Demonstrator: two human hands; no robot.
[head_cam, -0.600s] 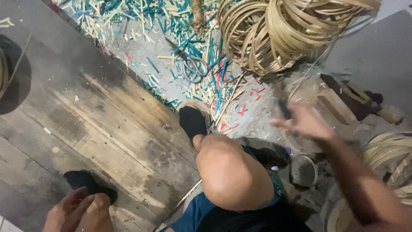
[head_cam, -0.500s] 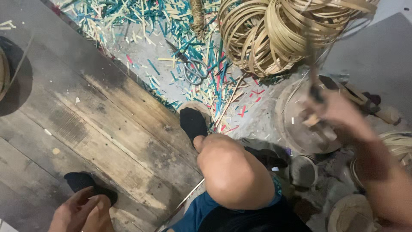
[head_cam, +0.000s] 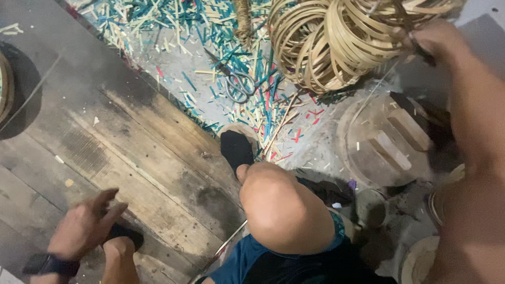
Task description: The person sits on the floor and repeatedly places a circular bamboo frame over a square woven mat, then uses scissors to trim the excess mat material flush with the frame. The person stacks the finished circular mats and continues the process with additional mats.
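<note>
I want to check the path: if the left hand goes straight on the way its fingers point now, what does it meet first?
The left hand points up and right over the wooden floor boards. Its way looks free until the black sandal, though depth is unclear.

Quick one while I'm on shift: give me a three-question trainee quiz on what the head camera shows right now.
1. True or false: the scissors lie on the wooden planks.
2. Which hand is raised at the bundle of cane hoops?
A. the left hand
B. the right hand
C. neither
3. Fill in: the foot ahead of the bent knee wears a ____ sock.

Key
1. False: they lie on the grey floor among the coloured offcuts.
2. B. It grips something dark and thin; what it is cannot be made out.
3. black
</note>
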